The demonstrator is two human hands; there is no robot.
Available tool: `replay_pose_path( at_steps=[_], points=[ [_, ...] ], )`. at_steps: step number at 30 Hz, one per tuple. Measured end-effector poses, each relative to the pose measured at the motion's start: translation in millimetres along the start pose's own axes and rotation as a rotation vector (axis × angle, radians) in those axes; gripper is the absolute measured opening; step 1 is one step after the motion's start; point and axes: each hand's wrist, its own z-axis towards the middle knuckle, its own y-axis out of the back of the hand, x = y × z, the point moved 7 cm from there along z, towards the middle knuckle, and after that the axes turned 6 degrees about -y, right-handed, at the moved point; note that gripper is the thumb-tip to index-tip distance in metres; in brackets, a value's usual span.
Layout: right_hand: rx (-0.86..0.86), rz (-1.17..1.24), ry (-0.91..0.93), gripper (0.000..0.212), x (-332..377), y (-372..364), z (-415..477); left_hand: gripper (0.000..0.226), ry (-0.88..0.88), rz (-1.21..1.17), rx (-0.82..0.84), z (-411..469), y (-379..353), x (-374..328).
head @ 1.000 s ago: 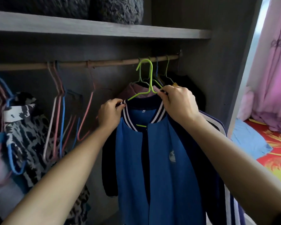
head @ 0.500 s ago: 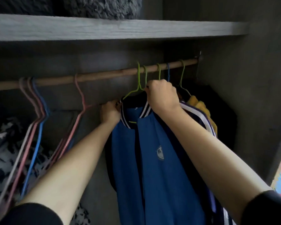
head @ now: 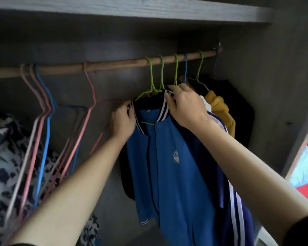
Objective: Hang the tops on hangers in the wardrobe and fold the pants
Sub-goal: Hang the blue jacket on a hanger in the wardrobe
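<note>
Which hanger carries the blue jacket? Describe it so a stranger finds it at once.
Follow the wooden rail under the shelf to the cluster of hooks at its right end. The green hanger is the leftmost hook of that cluster. Unlike its green neighbours, its wire runs into the striped collar of the blue jacket, which the left hand and right hand grip.

1. Dim inside the dark grey wooden wardrobe (head: 265, 86) — daylight comes from the right opening.
2. Front light on the blue fabric jacket with white-striped collar (head: 176, 174); back-right corner near black.
3. Slight motion blur — wide-angle bend along the round wooden rail (head: 114, 65).
</note>
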Motion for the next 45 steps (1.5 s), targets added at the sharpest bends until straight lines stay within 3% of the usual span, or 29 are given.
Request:
replay_pose_path(
  at_steps=[5,10,15,22,34,40,45],
  points=[
    [-0.222,-0.228,-0.061,0.052,-23,35,-84,0.045,-0.156,-0.038,-0.075,-63,34,-57],
    [-0.039,-0.268,-0.361,0.066,-71,48,-235,0.047,-0.238,-0.090,0.052,-176,17,-94],
    [0.151,-0.523,-0.632,0.074,-121,130,-399,0.052,-0.306,-0.264,0.313,-305,-28,-174],
    [0.088,-0.778,-0.821,0.076,-169,280,-524,0.065,-0.463,-0.390,0.594,-395,-70,-317],
    [-0.025,-0.848,-1.069,0.082,-303,488,-669,0.069,-0.788,-0.485,0.776,-504,-155,-637],
    [-0.021,-0.869,-1.101,0.087,-367,551,-690,0.071,-0.832,-0.535,0.765,-522,-192,-723],
    [0.008,-0.825,-1.146,0.089,-444,553,-693,0.072,-0.819,-0.555,0.771,-525,-261,-768]
  ],
)
